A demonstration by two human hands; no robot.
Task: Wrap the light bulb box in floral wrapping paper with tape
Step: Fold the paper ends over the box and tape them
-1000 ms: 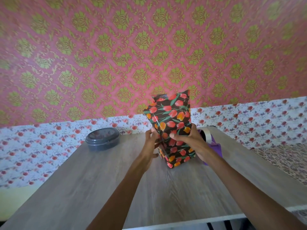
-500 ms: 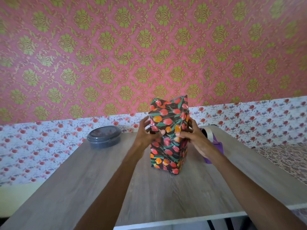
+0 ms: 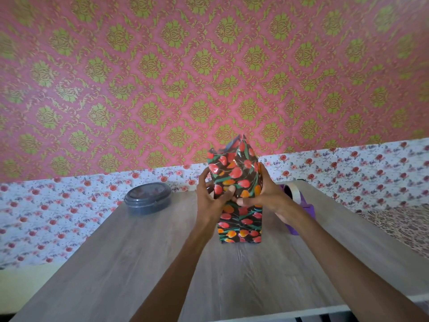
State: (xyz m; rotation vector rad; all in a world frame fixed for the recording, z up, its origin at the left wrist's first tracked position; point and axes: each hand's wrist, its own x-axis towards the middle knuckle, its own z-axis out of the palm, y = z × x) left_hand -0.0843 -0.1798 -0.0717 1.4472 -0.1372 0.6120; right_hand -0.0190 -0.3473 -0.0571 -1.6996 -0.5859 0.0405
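Since a second ago, the wrapped box (image 3: 241, 224) has come down out of its tilt in the air and now stands upright on the table (image 3: 116, 263), its near face square to us. Behind everything we see pink wallpaper (image 3: 209, 66) with green medallions, and below it a pale band of small red flowers (image 3: 58, 205). The grey wood-grain table fills the lower view. The box stands near the table's middle, toward the far side, covered in dark floral paper (image 3: 232, 163) with red and orange tulips. The paper's loose top rises in open peaks above the box. Our left grip (image 3: 209, 196) curls round the box's upper left edge, thumb pressed on the near face. Our right grip (image 3: 267, 194) clasps the upper right side, its thumb also laid across the front, just beside the left thumb. A round grey lidded container (image 3: 147, 198) sits well to the left at the far edge. A purple tape dispenser (image 3: 299, 205) lies just right of the box, partly hidden behind our right wrist.
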